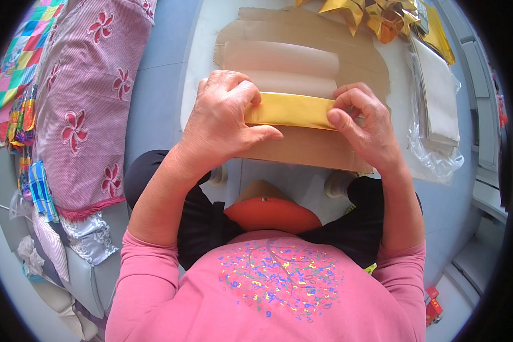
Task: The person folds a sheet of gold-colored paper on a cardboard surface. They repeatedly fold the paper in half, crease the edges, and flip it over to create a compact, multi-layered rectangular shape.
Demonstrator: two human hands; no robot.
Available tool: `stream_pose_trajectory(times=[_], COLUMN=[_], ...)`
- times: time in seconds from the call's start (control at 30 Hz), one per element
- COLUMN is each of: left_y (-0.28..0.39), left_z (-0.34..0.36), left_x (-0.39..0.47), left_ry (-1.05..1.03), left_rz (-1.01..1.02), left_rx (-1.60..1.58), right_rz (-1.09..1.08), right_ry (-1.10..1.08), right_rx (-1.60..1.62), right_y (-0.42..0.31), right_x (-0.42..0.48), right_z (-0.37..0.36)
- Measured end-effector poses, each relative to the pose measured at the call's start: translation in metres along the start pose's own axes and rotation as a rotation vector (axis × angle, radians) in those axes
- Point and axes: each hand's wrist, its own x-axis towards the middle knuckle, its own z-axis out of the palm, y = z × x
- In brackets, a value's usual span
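A sheet of gold foil paper lies before me, its near part folded into a shiny gold band [295, 110]. Its pale, creased back [282, 62] stretches away beyond the band. My left hand [222, 115] has its curled fingers on the band's left end, while its thumb sticks out to the right, off the foil. At the other end, my right hand [363, 119] pinches the foil between thumb and fingers. Brown cardboard [303, 145] lies under the paper.
Folded gold foil pieces [380, 19] sit at the table's far right. A stack of pale paper [438, 94] in clear plastic lies to the right. On the left, a pink flowered cover [85, 107] drapes a seat. Below the cardboard's near edge is something orange [273, 213] between my legs.
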Motion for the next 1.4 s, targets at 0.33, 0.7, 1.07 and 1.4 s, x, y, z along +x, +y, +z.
stream_pose_trajectory(times=[0.33,0.7,1.07,1.4], left_y=[-0.003,-0.006,-0.007,-0.015], left_z=[0.004,-0.009,-0.022,-0.019], left_x=[0.001,-0.003,-0.001,-0.004], left_ry=[-0.019,-0.156,-0.279,-0.305], left_rz=[-0.077,-0.138,-0.155,-0.059], left_rx=[-0.019,-0.041,-0.205,-0.155], right_rz=[0.026,-0.255,-0.19,-0.271], right_ry=[-0.078,-0.097,-0.077,-0.203], right_rx=[-0.25,-0.146,-0.07,-0.086], right_y=[-0.007,-0.009,-0.002,-0.014], right_x=[0.009,-0.007,-0.004,-0.008], right_z=[0.011,0.014,0.013,0.015])
